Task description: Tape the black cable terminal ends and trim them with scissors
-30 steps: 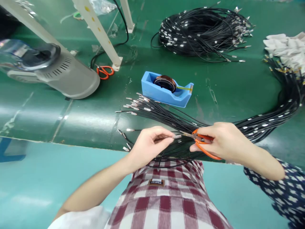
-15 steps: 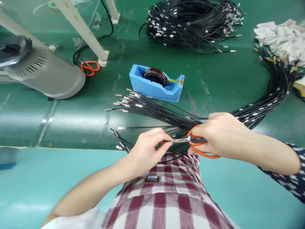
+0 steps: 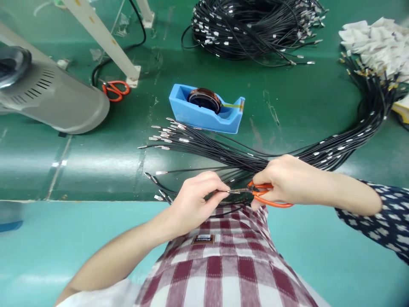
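Some grey machine (image 3: 60, 100) is chopped off at the left edge. Left hand (image 3: 201, 198), lower center, is pinching what looks like a cable end (image 3: 230, 191), mostly covered. Orange scissors (image 3: 255, 193) point at it, can't tell if they touch. Right hand (image 3: 283, 181) is curled round the handles, some fingers hidden, partly blocking black cables (image 3: 332, 155).

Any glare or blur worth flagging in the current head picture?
Head view: a pale glare band on the green table, left of the cable bundle; same view, a fainter sheen on the floor, lower left; also head view, fine detail is soft between the left hand and the scissors, so contact there is unclear.
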Demonstrator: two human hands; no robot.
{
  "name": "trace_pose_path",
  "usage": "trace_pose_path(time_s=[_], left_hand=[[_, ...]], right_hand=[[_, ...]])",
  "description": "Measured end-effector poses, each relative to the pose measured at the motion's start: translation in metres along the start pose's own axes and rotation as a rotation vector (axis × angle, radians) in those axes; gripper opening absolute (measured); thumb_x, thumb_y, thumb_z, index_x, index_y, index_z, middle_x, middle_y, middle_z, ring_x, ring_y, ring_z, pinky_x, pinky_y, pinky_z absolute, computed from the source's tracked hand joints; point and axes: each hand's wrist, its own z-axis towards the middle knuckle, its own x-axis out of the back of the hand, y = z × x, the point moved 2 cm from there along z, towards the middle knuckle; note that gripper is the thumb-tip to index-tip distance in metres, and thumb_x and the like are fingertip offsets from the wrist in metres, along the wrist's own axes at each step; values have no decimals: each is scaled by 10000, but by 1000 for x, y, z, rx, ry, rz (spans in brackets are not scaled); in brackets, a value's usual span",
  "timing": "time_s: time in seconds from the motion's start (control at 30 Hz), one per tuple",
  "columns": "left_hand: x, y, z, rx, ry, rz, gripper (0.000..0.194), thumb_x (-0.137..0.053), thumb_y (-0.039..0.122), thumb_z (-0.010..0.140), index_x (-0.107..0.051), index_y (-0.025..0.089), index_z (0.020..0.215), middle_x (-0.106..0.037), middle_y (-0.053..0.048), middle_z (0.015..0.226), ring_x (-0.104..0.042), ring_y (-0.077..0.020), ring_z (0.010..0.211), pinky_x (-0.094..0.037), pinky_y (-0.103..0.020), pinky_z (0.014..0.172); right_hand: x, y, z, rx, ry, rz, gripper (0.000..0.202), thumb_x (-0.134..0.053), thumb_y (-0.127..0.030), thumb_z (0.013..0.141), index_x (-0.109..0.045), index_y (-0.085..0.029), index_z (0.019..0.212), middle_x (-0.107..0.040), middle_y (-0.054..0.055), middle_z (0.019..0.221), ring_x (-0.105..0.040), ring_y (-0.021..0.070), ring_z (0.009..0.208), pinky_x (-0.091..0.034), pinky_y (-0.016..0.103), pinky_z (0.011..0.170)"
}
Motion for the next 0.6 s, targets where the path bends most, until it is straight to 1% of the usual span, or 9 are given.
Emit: trace_pose_path(time_s=[0.1,0.2,0.37,0.43,0.6], left_hand=[[1,0,0,31,-6,-14,90,-635,99,874,-705,155,885,-678,-31,772,-604,-116,703,-477,-227,630],[2,1,1,74,-38,-12,92,-628,108,880,-706,157,878,-674,-26,768,-599,-112,693,-469,-222,621],[3,4,2,104,-86,4,115,-611,95,882,-704,162,874,-667,-20,768,-592,-113,697,-460,-223,629],[2,5,2,107,-94,10,113,-608,96,884,-702,157,871,-661,-19,763,-590,-113,698,-458,-225,638],[2,4,3,134,-110,9,120,-604,90,882,-702,156,870,-663,-18,768,-585,-111,693,-442,-221,616]], right_hand=[[1,0,0,3,10,39,329,-600,-354,821,-519,-218,532,-441,-66,412,-269,92,389,-192,230,449],[3,0,-1,39,66,4,325,-611,-396,820,-547,-225,551,-488,-59,433,-314,98,402,-202,241,467],[6,-2,-1,95,153,-114,393,-609,-514,818,-589,-222,557,-583,-21,461,-378,112,426,-241,274,558],[5,-3,-1,120,185,-159,381,-609,-501,826,-604,-220,569,-605,-18,471,-386,111,423,-256,283,588],[3,-6,-5,144,247,-253,308,-595,-406,823,-609,-212,583,-621,-15,480,-407,109,414,-270,303,621]])
